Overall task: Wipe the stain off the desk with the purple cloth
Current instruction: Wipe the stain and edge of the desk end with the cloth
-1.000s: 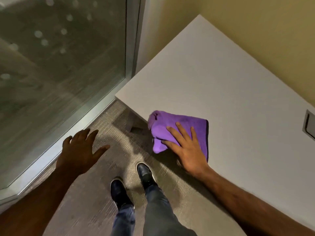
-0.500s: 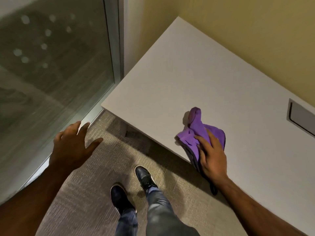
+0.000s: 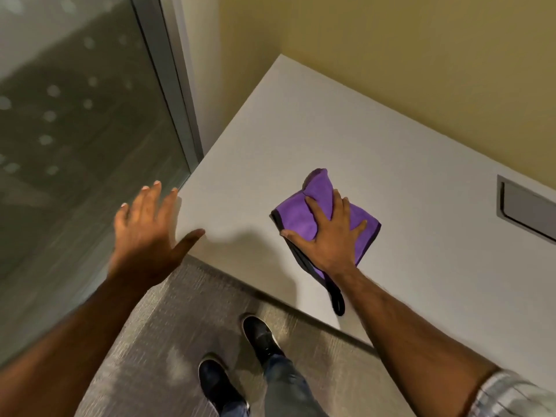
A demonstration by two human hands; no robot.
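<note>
A folded purple cloth [image 3: 301,219] with a dark border lies on the white desk [image 3: 316,139], a short way in from the front edge. My right hand [image 3: 328,239] presses flat on top of it with the fingers spread. A dark loop of the cloth [image 3: 337,299] trails toward the desk edge. My left hand [image 3: 147,233] hovers with its fingers apart at the desk's left front corner, holding nothing. I see no stain on the bare desk surface.
A grey recessed cable hatch [image 3: 526,209] sits in the desk at the right. A glass partition with a metal frame [image 3: 168,85] stands to the left, and a yellow wall [image 3: 421,55] runs behind the desk. My shoes [image 3: 261,338] stand on grey carpet below.
My right hand has pushed the cloth from the desk's front edge further onto the surface and now lies flat on it. My left hand has risen toward the desk's corner.
</note>
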